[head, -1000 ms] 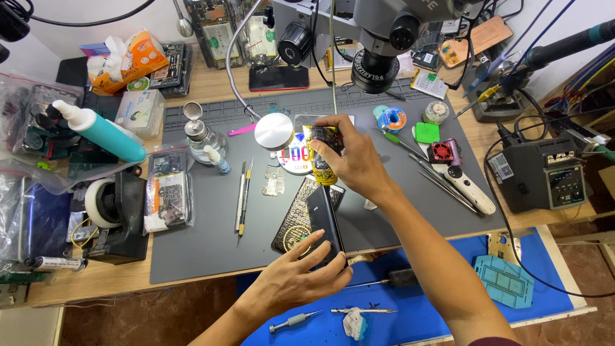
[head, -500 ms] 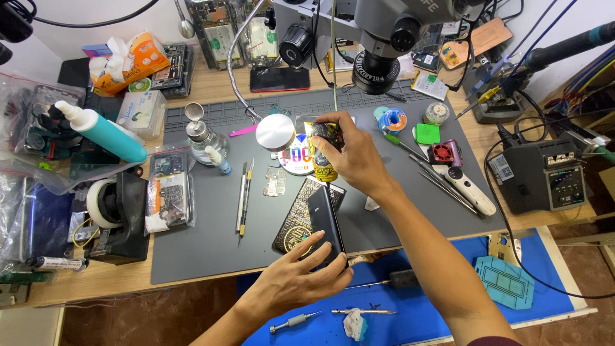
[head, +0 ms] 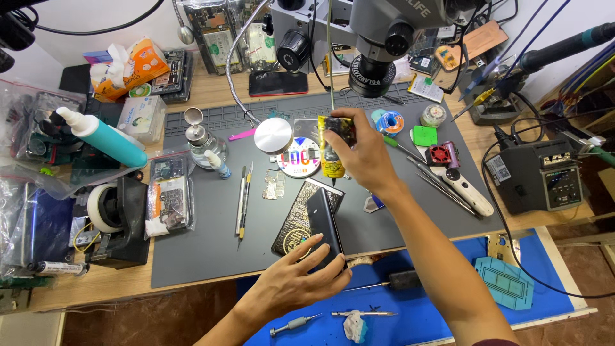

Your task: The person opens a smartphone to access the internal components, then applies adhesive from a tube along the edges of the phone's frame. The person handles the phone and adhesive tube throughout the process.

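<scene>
**Handling the glue tube and phone**

Your right hand (head: 359, 150) grips the yellow glue tube (head: 332, 157) nozzle-down, at 12 o'clock of the dark phone (head: 323, 225) on the grey mat (head: 205, 250). The tube looks soft and light: hold it at mid-body and squeeze gently. Your left hand (head: 291, 282) pins the phone's near end with fingers spread. The phone looks stiff, slick and fragile: steady it by its edges.

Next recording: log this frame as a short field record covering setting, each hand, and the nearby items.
Setting: cluttered repair bench with a grey work mat under a microscope head
Left hand: fingers resting on the lower end of a dark slab-shaped phone, tilted up on its edge
Right hand: gripping a small yellow tube, nozzle pointing down at the phone's top edge
Under the phone: black patterned case
Nearby: metal tweezers, teal squeeze bottle
</scene>
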